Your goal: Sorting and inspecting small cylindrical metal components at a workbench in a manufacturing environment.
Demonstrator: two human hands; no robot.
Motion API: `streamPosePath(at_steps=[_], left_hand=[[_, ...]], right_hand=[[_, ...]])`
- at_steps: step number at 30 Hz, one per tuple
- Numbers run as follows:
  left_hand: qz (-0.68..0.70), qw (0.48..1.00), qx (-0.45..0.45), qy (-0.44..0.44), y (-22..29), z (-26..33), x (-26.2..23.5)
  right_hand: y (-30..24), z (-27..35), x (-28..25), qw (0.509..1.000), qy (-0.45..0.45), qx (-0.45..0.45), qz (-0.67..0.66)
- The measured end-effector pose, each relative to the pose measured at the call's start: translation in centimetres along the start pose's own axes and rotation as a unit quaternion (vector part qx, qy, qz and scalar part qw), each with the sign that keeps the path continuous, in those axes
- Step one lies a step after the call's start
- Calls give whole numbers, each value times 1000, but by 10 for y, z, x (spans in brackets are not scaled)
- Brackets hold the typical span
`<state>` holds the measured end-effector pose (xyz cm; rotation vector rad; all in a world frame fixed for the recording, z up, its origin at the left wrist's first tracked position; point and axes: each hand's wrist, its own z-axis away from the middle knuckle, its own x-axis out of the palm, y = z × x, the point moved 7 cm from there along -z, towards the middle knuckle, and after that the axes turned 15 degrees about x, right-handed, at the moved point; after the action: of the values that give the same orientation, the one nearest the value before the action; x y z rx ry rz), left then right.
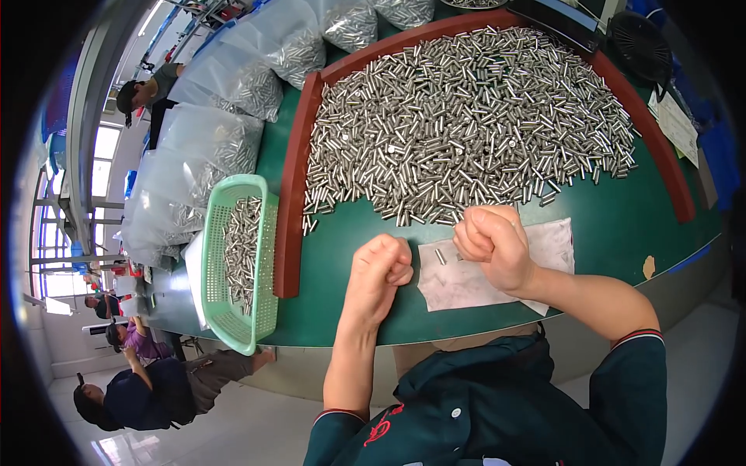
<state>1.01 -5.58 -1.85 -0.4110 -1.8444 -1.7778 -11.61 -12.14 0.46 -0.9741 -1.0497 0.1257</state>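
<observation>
Left hand: the person's left hand (378, 272) is curling into a closed fist at the near edge of the green counter (622, 225); whether its grip is holding anything, I cannot tell.
Right hand: the right hand (491, 242) is also closing into a fist, resting over the far left part of the white creased paper sheet (466, 283); what, if anything, is inside its grip is hidden.
Loose pins: two small silver metal cylinder pins (440, 255) are lying on the sheet between the two fists, just beside the right hand and slightly nearer to it than to the left; their long axes are running roughly away from the person.
Pile: the big heap of short shiny steel cylinders (466, 116) is spreading just beyond both fists, its near fringe almost touching the right knuckles.
Border: a curved reddish-brown raised rim (291, 202) is enclosing the heap on the left and far side.
Basket: a light green perforated plastic basket (260, 311) holding more steel cylinders is sitting left of the rim, well apart from the left hand.
Bags: clear plastic bags of steel cylinders (225, 147) are lying farther off to the left.
In the way: nothing is standing between the fists and the two pins.
Others: other people are working at the far left.
</observation>
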Motion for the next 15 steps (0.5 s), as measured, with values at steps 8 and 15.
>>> streamPosePath(at_steps=[8, 15], left_hand=[[-651, 713, 162, -206, 2, 4, 47], [-224, 974, 21, -14, 4, 6, 11]], right_hand=[[0, -1, -1, 999, 22, -10, 21], [0, -1, -2, 999, 23, -8, 23]])
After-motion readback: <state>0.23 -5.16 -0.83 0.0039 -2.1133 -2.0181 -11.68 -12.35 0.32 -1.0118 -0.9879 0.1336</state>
